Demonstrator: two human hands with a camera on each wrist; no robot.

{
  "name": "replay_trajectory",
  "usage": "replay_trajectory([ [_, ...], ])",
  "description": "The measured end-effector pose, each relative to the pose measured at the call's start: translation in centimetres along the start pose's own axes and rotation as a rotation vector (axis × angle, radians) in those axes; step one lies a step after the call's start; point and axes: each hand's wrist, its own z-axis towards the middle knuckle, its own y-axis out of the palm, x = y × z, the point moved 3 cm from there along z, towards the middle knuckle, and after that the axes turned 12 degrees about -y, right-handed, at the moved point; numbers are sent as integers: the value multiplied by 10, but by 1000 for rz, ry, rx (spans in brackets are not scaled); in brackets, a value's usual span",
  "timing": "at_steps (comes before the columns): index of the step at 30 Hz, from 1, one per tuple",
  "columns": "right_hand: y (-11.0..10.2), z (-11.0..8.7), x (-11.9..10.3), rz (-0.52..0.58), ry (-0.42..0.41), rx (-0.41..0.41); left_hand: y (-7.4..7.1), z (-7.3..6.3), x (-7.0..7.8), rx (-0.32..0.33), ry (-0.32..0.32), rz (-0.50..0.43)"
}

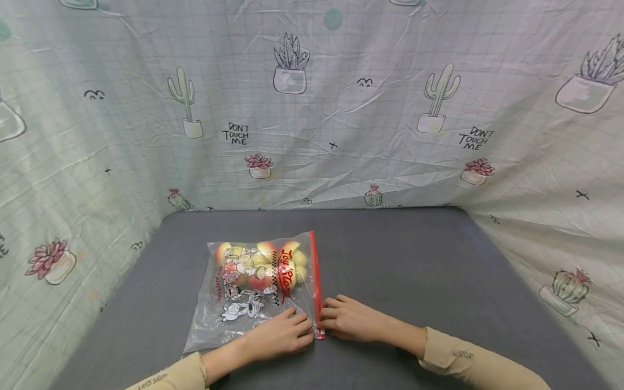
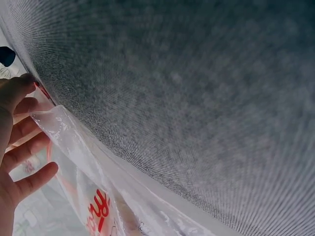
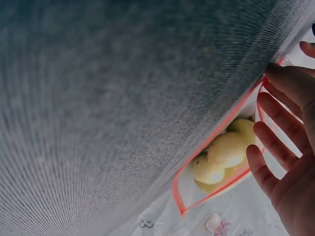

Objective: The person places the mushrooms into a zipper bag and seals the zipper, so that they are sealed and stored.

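A clear plastic zip bag [image 1: 207, 319] with a red zip edge [image 1: 316, 265] lies on the grey table, its mouth to the right. Inside are several yellow and red fruits [image 1: 260, 281], apple-like, partly covered by the printed cartoon figures. My left hand [image 1: 285, 333] pinches the near corner of the bag beside the zip. From the other side, my right hand [image 1: 351, 318] pinches the near end of the red edge between thumb and fingers. The right wrist view shows the red-rimmed mouth parted, with pale yellow fruits [image 3: 226, 150] behind it. The fingertips are partly hidden.
The grey table [image 1: 414, 260] extends around the bag and to its right. Behind and on both sides hangs a pale curtain [image 1: 331, 119] printed with cacti, meeting the table's far edge.
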Motion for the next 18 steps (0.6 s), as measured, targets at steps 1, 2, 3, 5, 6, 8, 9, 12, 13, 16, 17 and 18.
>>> replay_trajectory([
  [1, 1, 1, 0, 2, -6, 3, 0, 0, 0, 1, -1, -6],
  [2, 1, 2, 1, 3, -10, 7, 0, 0, 0, 2, -2, -12],
  [3, 2, 2, 1, 0, -18, 12, 1, 0, 0, 3, -3, -17],
  [5, 3, 4, 2, -9, -28, 24, 1, 0, 0, 5, -2, -27],
  [6, 3, 5, 2, -17, -33, 31, 0, 0, 0, 5, -1, -32],
  [8, 4, 6, 3, -37, -45, 47, 0, 0, -1, 6, 0, -37],
  [9, 5, 7, 3, -47, -51, 53, 0, 0, -1, 7, 0, -40],
  [12, 6, 8, 3, -74, -64, 66, -1, 0, -1, 12, -2, -48],
  [13, 6, 8, 3, -80, -67, 69, -1, 0, -1, 15, -3, -48],
  [16, 7, 7, 2, -93, -73, 70, -1, 0, -1, 20, -4, -52],
  [17, 7, 7, 2, -95, -74, 72, -1, 0, -1, 20, -4, -54],
  [18, 7, 7, 2, -95, -75, 73, -1, 0, -1, 20, -4, -55],
])
